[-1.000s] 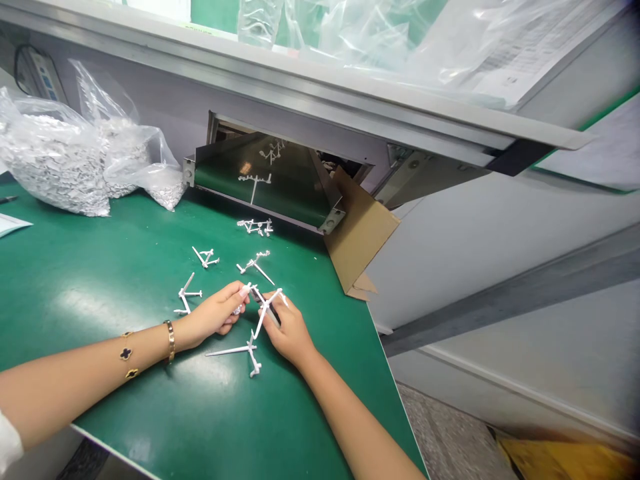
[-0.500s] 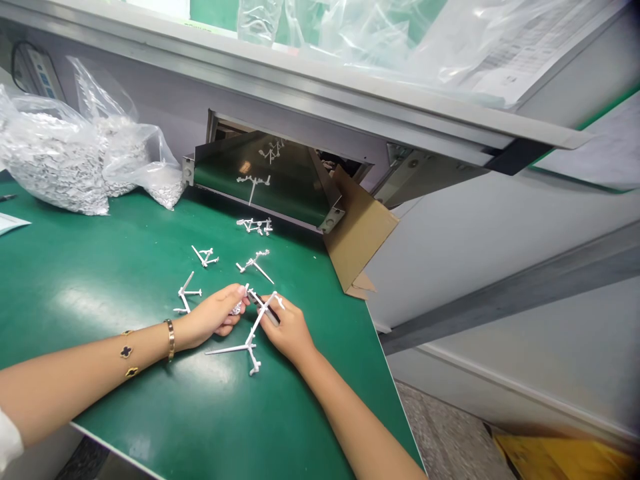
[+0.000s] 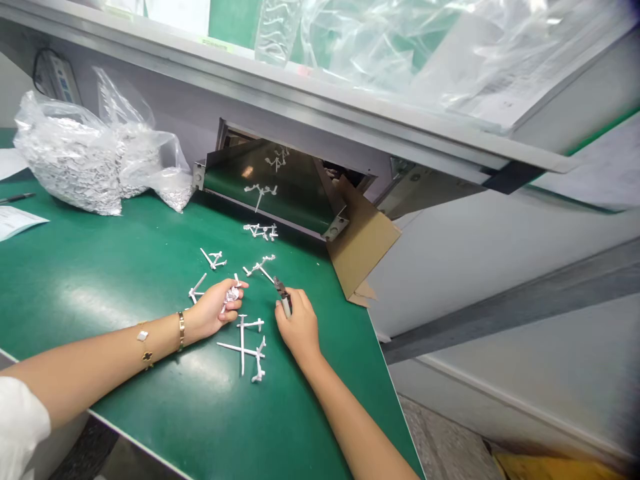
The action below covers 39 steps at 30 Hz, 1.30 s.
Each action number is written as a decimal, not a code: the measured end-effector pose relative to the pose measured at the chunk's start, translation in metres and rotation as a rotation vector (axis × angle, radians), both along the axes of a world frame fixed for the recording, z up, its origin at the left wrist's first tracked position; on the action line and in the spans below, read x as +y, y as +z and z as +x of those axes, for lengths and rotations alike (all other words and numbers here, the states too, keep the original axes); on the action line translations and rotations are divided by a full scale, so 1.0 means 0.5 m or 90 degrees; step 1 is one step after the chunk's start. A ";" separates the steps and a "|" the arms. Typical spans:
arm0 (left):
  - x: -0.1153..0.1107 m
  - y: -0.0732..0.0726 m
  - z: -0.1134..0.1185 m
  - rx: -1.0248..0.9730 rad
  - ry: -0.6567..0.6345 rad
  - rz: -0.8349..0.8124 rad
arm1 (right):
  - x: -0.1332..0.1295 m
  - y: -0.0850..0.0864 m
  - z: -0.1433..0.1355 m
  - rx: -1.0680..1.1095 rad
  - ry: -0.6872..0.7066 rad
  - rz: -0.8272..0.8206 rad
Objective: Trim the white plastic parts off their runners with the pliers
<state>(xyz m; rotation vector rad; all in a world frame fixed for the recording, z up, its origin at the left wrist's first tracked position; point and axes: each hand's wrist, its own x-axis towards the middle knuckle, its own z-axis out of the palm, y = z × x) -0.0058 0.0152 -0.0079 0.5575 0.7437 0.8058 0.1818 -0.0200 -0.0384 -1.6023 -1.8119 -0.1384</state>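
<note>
My left hand, palm turned up and fingers curled, holds a handful of small white plastic parts. In my right hand is a pair of nippers, jaws pointing away from me, apart from any part. Below my left hand, white branched plastic sprues lie across one another on the green table. Another sprue lies just beyond the nippers' tip. Two more, a far one and one partly hidden by my left hand, lie to the left.
A conveyor chute opens onto the table at the back, with white sprues on it and a sprue at its foot. Clear bags of small white pieces stand back left. A cardboard flap leans at the right edge. A shelf edge runs overhead.
The sprue that was by the nippers now lies on the table below my left hand. My hands have moved apart, and my left fingers have opened somewhat, showing the parts. The view has shifted slightly.
</note>
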 end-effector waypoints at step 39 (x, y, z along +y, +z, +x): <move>0.035 -0.023 -0.025 0.813 -0.035 0.863 | -0.034 0.051 -0.049 0.511 0.062 -0.277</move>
